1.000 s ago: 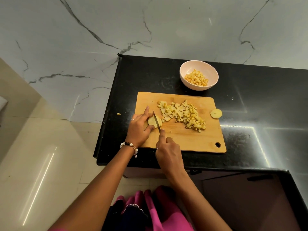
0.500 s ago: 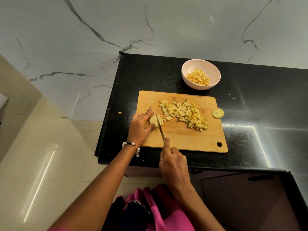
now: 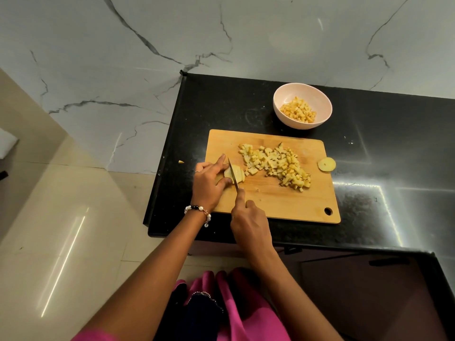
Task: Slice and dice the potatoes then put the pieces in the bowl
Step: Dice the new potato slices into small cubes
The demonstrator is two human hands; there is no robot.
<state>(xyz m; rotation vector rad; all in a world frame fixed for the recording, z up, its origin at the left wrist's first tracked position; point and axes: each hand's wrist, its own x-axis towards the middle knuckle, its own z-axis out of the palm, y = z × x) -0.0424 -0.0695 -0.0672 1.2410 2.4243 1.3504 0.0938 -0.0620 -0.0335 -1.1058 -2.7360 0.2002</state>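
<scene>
A wooden cutting board [image 3: 278, 205] lies on the black counter. My left hand [image 3: 209, 184] holds a piece of potato [image 3: 237, 174] down at the board's left side. My right hand [image 3: 248, 222] grips a knife [image 3: 233, 174] with its forefinger along the blade's back. The blade stands in the potato piece, with thin slices to its right. A heap of diced potato [image 3: 277, 164] covers the board's middle. Behind the board stands a pale bowl [image 3: 285, 94] with diced potato in it.
A round potato end slice [image 3: 326, 164] lies on the black counter [image 3: 381, 168] just right of the board. A small potato scrap [image 3: 181, 161] sits by the counter's left edge. The counter drops off to a tiled floor on the left.
The knife has shifted a little to the left on the potato piece, leaving more slices to its right. My left hand's fingers have drawn back leftward with it.
</scene>
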